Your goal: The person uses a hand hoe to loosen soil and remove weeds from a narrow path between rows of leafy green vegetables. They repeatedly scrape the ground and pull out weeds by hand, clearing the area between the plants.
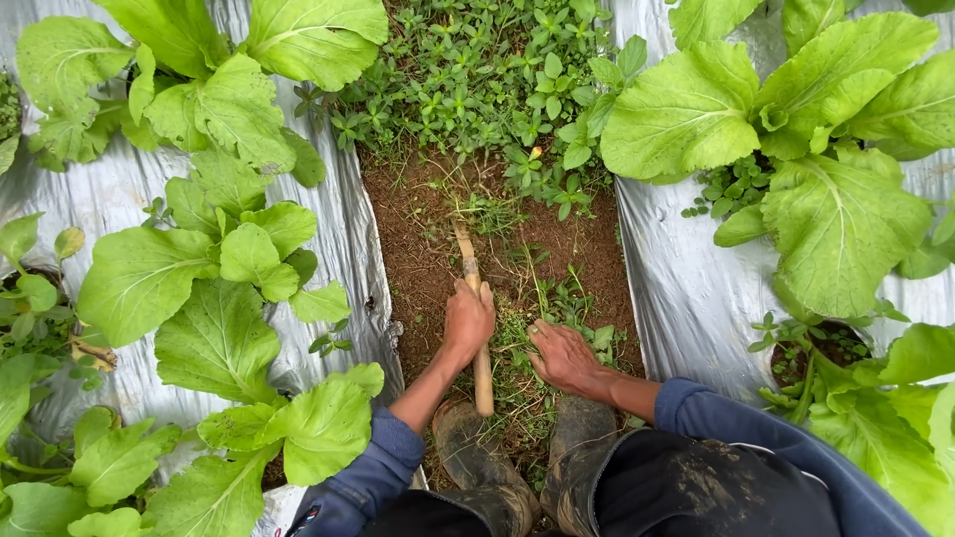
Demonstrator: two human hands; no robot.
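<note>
The left hand (468, 318) is gripping, fingers clamped together, a pale wooden tool handle (476, 318) that is pointing up the strip of reddish-brown bare soil (418, 239), while the right hand (562, 356) is lying with fingers spread apart on a loose clump of pulled green weeds (567, 303) just beside it. Silvery plastic mulch sheeting (686, 288) is flanking the soil strip on both sides, with broad-leaved green vegetable plants (836, 199) growing through it, and muddy rubber boots (477, 457) are standing below the hands.

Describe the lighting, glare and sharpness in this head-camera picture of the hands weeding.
Head view: soft, even daylight with faint shadows; mild glare on the silver mulch sheet; left hand, wooden handle and right hand in focus; leafy greens bow outward toward the frame edges.
</note>
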